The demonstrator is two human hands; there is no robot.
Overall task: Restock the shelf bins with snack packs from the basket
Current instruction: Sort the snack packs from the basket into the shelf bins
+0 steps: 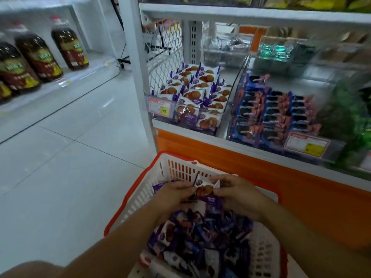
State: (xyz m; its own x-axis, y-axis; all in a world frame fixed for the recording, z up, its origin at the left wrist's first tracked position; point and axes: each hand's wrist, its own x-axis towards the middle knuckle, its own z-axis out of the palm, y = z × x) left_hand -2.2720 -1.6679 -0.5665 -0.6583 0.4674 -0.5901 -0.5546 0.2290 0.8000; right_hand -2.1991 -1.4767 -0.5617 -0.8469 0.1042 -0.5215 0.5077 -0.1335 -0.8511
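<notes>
A white basket with an orange rim [140, 194] stands on the floor below the shelf, with several purple and blue snack packs [200, 235] heaped in it. Above the heap, my left hand [172, 197] and my right hand [236, 194] both pinch one white-and-purple cookie pack [204, 190], one hand at each end. On the shelf ahead, a clear bin [230, 95] holds matching cookie packs [192, 93]. To its right, a second clear bin [237, 91] holds rows of blue sandwich-cookie packs [269, 115].
Price tags hang on the bin fronts [160, 108] [307, 144]. An orange shelf base [261, 169] runs behind the basket. Green packs [349, 121] fill the bin at far right. Dark bottles [38, 55] stand on the left shelf across a tiled floor [70, 157].
</notes>
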